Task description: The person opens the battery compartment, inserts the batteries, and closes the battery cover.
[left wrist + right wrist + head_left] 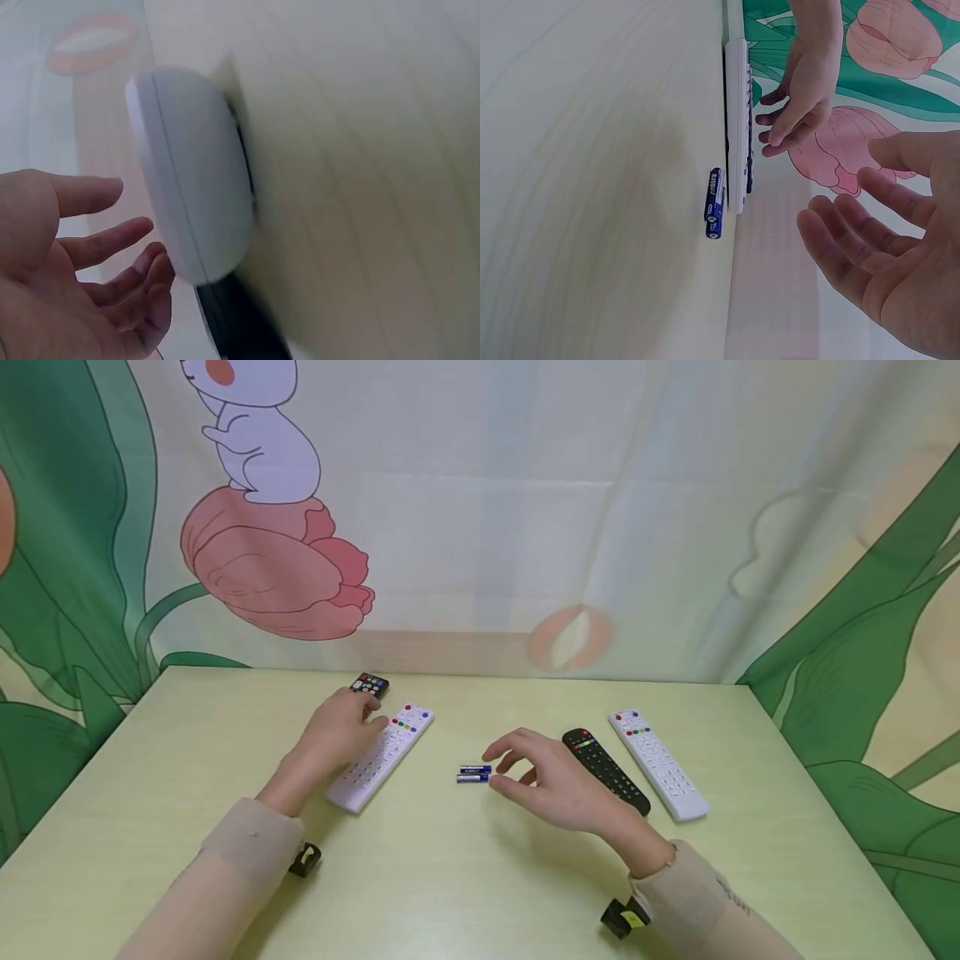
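My left hand (335,727) hovers over a white remote control (372,770) that lies at a slant on the left of the table. Its fingers are loosely bent with nothing between them, as the left wrist view also shows. Just beyond those fingers is a black remote control (371,683), partly covered by the hand. Two blue-and-black batteries (473,774) lie side by side near mid-table. Close to their right ends are the thumb and fingertips of my right hand (553,783), spread apart and holding nothing. The right wrist view shows the batteries (714,202) apart from that hand (907,240).
On the right, a second black remote control (600,762) lies partly behind my right hand and wrist. Beside it is another white remote control (658,767). A printed curtain (465,527) hangs along the far edge of the pale wooden table (435,877).
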`<action>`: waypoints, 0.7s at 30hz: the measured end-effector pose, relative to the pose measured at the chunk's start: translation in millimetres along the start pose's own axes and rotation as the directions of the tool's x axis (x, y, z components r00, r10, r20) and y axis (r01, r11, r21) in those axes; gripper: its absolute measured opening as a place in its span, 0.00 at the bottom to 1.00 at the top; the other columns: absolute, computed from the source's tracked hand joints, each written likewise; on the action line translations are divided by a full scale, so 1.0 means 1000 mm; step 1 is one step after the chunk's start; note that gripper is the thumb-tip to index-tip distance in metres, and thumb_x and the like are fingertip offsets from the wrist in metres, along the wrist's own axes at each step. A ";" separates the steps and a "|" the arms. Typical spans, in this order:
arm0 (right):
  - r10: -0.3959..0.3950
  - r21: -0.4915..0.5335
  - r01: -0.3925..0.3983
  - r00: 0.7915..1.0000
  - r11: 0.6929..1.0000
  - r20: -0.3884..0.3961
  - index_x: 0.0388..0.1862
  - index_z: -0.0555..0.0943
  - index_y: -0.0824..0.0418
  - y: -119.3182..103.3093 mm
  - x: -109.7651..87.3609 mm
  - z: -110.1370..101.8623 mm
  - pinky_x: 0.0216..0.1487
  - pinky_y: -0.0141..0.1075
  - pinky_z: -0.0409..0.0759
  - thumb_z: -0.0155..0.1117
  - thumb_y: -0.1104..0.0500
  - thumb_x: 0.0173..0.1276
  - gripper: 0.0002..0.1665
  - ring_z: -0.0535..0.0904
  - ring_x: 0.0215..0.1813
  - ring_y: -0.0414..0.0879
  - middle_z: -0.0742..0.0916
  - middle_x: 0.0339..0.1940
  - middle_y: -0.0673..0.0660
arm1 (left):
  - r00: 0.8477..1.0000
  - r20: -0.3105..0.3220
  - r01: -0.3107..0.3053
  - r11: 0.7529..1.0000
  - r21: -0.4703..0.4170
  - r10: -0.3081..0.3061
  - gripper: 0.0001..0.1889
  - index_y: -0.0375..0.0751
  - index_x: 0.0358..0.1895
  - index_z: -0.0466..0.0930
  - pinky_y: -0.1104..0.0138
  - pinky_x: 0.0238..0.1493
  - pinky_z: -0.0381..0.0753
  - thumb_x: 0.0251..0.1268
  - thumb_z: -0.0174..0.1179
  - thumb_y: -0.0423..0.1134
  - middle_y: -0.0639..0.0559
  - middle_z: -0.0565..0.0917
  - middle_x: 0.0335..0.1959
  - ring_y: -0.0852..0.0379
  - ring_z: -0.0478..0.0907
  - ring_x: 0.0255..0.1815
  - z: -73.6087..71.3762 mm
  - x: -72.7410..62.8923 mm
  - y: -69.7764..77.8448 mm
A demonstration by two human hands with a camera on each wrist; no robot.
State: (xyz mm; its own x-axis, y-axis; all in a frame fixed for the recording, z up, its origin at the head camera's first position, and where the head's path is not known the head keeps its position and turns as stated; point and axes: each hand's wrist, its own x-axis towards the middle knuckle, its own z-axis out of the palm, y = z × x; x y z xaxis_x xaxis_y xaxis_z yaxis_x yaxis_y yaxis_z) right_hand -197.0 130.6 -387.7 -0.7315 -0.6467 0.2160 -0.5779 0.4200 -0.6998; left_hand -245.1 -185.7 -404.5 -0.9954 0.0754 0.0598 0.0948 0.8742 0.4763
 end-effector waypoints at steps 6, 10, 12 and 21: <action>0.001 -0.011 -0.001 1.000 1.000 0.003 0.55 0.81 0.56 0.002 -0.001 0.000 0.45 0.36 0.86 0.67 0.60 0.74 0.13 0.83 0.50 0.40 0.84 0.54 0.48 | 0.997 -0.049 0.060 0.996 0.071 -0.057 0.22 0.31 0.63 0.77 0.36 0.57 0.72 0.74 0.58 0.41 0.26 0.72 0.59 0.29 0.70 0.59 -0.006 -0.003 -0.003; 0.001 -0.011 -0.001 1.000 1.000 0.009 0.55 0.81 0.56 0.002 -0.002 -0.001 0.45 0.37 0.85 0.66 0.60 0.74 0.12 0.82 0.50 0.40 0.84 0.53 0.47 | 0.993 -0.068 0.103 0.989 0.107 -0.096 0.23 0.32 0.65 0.75 0.34 0.58 0.70 0.73 0.59 0.42 0.26 0.72 0.61 0.28 0.69 0.61 -0.009 -0.003 -0.007; -0.002 -0.011 0.002 1.000 1.000 0.012 0.55 0.81 0.56 0.002 -0.002 -0.001 0.45 0.37 0.85 0.66 0.60 0.74 0.12 0.82 0.50 0.40 0.84 0.53 0.47 | 0.992 -0.069 0.113 0.986 0.126 -0.105 0.25 0.32 0.66 0.74 0.34 0.58 0.71 0.72 0.61 0.42 0.26 0.72 0.60 0.28 0.69 0.60 -0.010 -0.002 -0.009; -0.010 0.001 0.010 1.000 1.000 0.027 0.55 0.81 0.56 0.003 -0.003 -0.001 0.44 0.36 0.86 0.66 0.60 0.74 0.12 0.83 0.50 0.41 0.84 0.52 0.47 | 0.992 -0.005 0.126 0.970 0.207 -0.128 0.31 0.25 0.67 0.70 0.33 0.55 0.73 0.66 0.65 0.42 0.24 0.72 0.58 0.27 0.70 0.57 -0.011 -0.001 -0.015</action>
State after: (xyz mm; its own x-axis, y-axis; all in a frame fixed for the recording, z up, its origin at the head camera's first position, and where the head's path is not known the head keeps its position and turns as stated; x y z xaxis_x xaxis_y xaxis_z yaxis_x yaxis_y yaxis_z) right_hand -196.4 134.3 -389.8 -0.7155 -0.6681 0.2044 -0.5847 0.4125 -0.6985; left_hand -245.0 -204.5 -402.5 -0.9992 -0.0394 0.0034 -0.0367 0.9569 0.2880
